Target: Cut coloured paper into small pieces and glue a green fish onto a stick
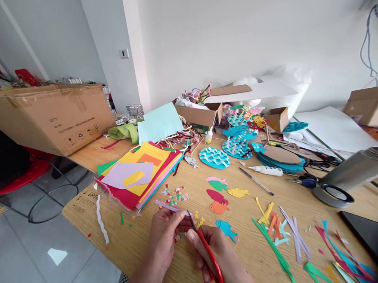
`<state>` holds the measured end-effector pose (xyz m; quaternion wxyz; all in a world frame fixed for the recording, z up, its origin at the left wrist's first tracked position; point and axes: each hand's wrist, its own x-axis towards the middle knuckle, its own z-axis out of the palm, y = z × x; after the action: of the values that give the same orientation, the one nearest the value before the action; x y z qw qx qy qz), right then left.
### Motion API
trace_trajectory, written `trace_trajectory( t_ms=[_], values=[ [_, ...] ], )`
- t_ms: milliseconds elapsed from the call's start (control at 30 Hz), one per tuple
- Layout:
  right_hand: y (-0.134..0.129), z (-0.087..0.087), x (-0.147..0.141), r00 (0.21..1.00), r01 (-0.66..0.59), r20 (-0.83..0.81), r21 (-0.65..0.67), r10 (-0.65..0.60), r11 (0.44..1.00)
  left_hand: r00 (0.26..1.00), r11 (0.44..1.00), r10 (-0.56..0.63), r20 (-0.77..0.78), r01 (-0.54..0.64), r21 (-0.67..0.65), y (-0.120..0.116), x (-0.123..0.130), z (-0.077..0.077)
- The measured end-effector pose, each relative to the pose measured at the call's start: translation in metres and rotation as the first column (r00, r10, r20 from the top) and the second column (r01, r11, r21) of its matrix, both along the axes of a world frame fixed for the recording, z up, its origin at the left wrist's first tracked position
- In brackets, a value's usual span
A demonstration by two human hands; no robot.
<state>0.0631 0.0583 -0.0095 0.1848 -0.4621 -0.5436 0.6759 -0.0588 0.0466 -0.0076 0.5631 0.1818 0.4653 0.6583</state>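
Red-handled scissors [209, 252]: right hand [223, 250] is gripping them. Lilac paper strip [169, 206]: left hand [162, 234] is pinching it. Blue paper fish [225, 228]: lying just beyond the right hand.

Narrow lavender paper strip [168, 206], sloping slightly, red-handled scissors [208, 247], dark blades [192, 221] angled up-left, tips at strip's right end

Left fingers [176, 221] pinching lilac strip [167, 206], right fingers [194, 239] — red scissors [212, 260], paper fish [219, 208] nearby
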Motion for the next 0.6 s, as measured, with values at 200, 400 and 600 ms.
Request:
trace_trajectory(
  t_ms=[200, 400, 600],
  values=[
    [0.0, -0.002, 0.001, 1.0, 0.006, -0.014, -0.007, -0.006, 1.0, 1.0, 1.0, -0.029, 0.0, 0.029, 0.002, -0.001, 0.0, -0.001],
    [0.001, 0.0, 0.0, 1.0, 0.009, -0.005, -0.004, -0.009, 1.0, 0.999, 0.999, 0.035, 0.007, -0.035, 0.019, 0.002, -0.003, -0.007],
    [0.001, -0.002, 0.001, 1.0, 0.011, -0.001, -0.017, -0.011, 1.0, 0.995, 0.995, 0.094, -0.016, -0.094, 0.011, 0.003, -0.007, -0.012]
  ],
)
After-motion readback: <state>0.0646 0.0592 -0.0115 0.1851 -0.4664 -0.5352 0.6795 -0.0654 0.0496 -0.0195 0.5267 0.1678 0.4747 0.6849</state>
